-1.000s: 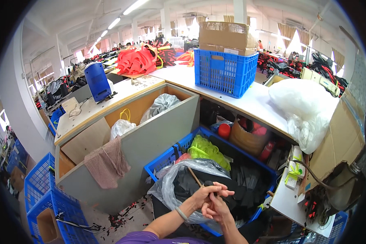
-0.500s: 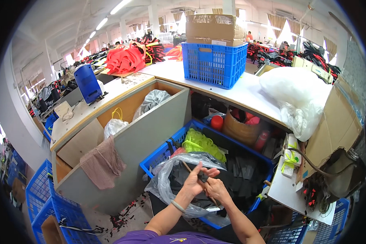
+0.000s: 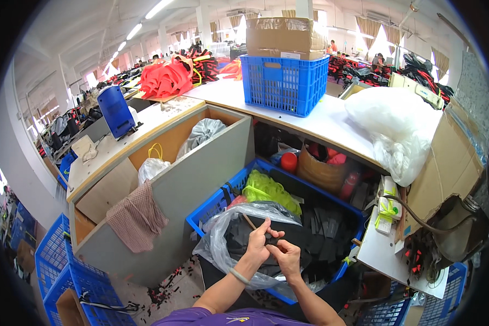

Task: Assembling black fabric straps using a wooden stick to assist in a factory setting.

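My left hand (image 3: 258, 244) is above a clear plastic bag (image 3: 212, 239), its thumb stretched up and its fingers partly curled; what lies in its palm is hard to make out. Close against it, my right hand (image 3: 286, 256) has thumb and fingertips pinched together on something too small to name. A thin tan stick (image 3: 249, 221) shows just past the left fingers; whether a hand holds it I cannot tell. Beneath lies a blue plastic crate (image 3: 339, 277) with many flat black strips (image 3: 327, 231) and a heap of neon-yellow strips (image 3: 269, 193).
A grey wooden partition (image 3: 201, 163) with a checked cloth (image 3: 137, 217) stands left of the crate. On the white table (image 3: 223, 95) are another blue crate (image 3: 285, 84), a cardboard box (image 3: 285, 38) and a white plastic bag (image 3: 388, 122). A small white shelf (image 3: 375, 255) juts in at right.
My right hand has turned and drawn back slightly, now pinching beside the left palm. The left fingers have curled more, and the dark piece seen in them earlier is mostly hidden.
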A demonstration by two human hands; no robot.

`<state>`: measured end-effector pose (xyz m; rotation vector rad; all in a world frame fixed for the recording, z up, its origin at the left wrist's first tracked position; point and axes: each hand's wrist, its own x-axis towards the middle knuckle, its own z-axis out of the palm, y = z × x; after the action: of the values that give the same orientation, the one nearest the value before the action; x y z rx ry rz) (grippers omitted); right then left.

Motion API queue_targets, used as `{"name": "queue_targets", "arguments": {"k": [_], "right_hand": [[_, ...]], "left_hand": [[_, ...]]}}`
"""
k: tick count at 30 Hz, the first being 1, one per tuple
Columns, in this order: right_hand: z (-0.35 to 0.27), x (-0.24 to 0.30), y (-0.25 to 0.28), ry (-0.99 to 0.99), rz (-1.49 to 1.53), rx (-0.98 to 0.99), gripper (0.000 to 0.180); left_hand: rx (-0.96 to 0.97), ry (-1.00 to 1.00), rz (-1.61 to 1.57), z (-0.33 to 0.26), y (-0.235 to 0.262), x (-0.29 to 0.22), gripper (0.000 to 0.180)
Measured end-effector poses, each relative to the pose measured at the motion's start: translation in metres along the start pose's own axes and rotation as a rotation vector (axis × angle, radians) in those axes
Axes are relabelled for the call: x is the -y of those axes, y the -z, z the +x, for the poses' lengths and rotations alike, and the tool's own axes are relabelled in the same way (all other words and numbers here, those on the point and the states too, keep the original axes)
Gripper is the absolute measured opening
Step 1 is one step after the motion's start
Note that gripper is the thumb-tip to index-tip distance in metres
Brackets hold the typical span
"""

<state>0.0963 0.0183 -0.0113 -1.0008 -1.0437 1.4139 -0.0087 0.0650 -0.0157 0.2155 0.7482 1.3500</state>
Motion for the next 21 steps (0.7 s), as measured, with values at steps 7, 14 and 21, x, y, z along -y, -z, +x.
{"name": "queue_targets", "arguments": {"k": [7, 14, 21], "right_hand": [[0.021, -0.016, -0.018, 0.250, -0.135, -0.299, 0.020], [0.031, 0.004, -0.017, 0.056, 0.200, -0.251, 0.003], [0.019, 0.008, -0.013, 0.586, -0.548, -0.220, 0.012]], "left_hand": [[-0.041, -0.048, -0.029, 0.003, -0.011, 0.001, 0.030], [0.183, -0.220, 0.116, 0.000, -0.030, 0.003, 0.029], [0.047, -0.067, 0.029, 0.018, -0.036, -0.013, 0.030]]}}
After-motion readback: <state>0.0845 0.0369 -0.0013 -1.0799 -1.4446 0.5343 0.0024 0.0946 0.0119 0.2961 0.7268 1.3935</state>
